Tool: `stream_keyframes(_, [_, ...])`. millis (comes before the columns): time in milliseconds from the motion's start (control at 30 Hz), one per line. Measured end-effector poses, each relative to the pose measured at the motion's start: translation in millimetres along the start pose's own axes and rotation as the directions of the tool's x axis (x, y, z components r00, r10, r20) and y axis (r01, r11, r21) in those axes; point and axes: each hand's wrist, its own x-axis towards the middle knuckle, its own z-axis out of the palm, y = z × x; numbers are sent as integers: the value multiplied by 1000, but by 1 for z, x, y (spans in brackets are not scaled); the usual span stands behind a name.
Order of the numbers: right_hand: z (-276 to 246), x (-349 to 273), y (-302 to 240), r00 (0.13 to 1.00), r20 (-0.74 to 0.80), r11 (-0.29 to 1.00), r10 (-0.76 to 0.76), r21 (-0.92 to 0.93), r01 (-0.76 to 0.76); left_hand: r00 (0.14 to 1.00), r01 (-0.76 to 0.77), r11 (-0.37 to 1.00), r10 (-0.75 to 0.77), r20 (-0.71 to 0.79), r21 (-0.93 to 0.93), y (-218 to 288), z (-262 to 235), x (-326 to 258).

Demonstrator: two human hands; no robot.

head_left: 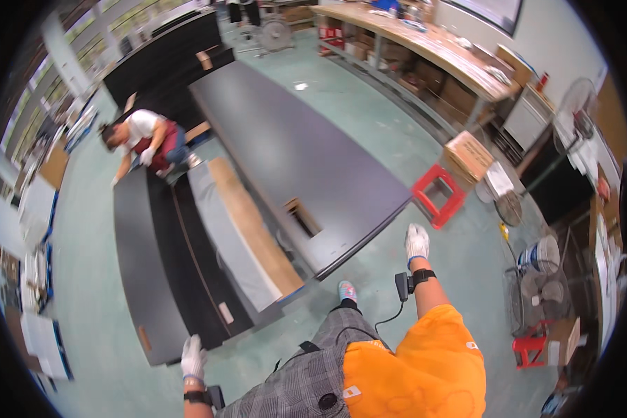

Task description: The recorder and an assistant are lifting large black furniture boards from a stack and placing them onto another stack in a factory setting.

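A long dark grey panel (138, 244) lies lengthwise on the left, beside a black length (188, 244) with a thin pale line along it. At the panel's near end is my left hand (194, 359) in a white glove, its fingers closed at the near right corner; the fingertips are partly hidden. My right hand (416, 242), also gloved, hangs apart on the right with its fingers curled and nothing visible in them. It is nearest to the corner of a large grey board (292, 153) that has a rectangular cut-out (304, 217).
A co-worker (150, 143) bends over the panel's far end, a hand at its edge. Brown and pale strips (247, 223) lie between panel and board. A red stool (440, 195), a carton (469, 156) and a standing fan (577, 115) are at the right. A workbench (425, 42) stands behind.
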Motion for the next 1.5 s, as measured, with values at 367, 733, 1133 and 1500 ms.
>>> stream_keyframes(367, [-11, 83, -125, 915, 381, 921, -133, -293, 256, 844, -38, 887, -218, 490, 460, 200, 385, -9])
stream_keyframes(733, [4, 42, -116, 884, 285, 833, -372, -317, 453, 877, 280, 946, -321, 358, 161, 198, 379, -1])
stream_keyframes(1133, [4, 26, -103, 798, 293, 798, -528, -151, 583, 874, 419, 908, -400, 274, -10, 188, 357, 26])
stream_keyframes(1500, [-22, 65, -111, 781, 425, 838, -457, -90, 538, 906, 366, 930, -366, 212, 39, 189, 371, 16])
